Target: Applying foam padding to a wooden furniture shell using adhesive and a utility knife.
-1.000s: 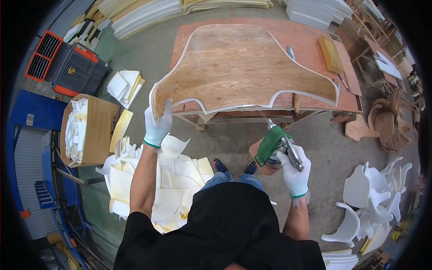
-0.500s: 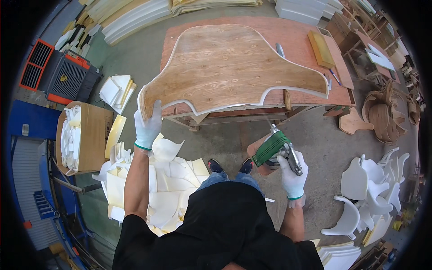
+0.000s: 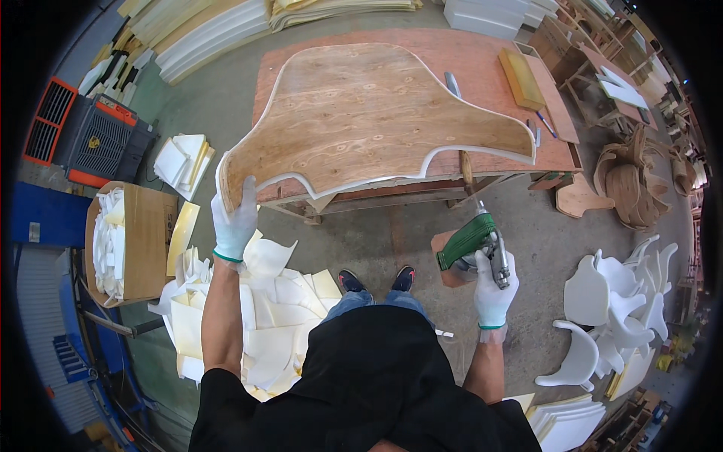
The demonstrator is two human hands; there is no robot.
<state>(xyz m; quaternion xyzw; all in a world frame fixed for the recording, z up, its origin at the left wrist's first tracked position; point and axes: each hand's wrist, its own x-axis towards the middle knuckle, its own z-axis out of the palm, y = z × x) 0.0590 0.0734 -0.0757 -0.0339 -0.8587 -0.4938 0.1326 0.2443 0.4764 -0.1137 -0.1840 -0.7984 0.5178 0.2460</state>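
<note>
A curved plywood panel [image 3: 361,113] with a white, foam-like layer along its edge lies tilted on the table, its scalloped side toward me. My left hand [image 3: 236,222], in a white glove with a green cuff, grips the panel's near left corner, thumb on the wood face. My right hand [image 3: 495,294], gloved the same way, is closed round a metal spray gun [image 3: 501,260] with a green-wrapped cup [image 3: 468,241]. The gun's nozzle points away from me, below the panel's near right side and apart from it.
The reddish wooden table [image 3: 482,60] carries a yellow foam block [image 3: 521,79] and a pen [image 3: 546,125]. Foam offcuts [image 3: 275,324] lie left of my feet. A carton [image 3: 154,241] of white scraps stands farther left. White curved foam pieces [image 3: 591,290] and wooden shapes [image 3: 629,184] sit at right.
The spray gun in my right hand has moved right relative to the panel. Faint mist seen at the nozzle earlier is no longer visible. My left hand keeps its grip; the view has shifted slightly.
</note>
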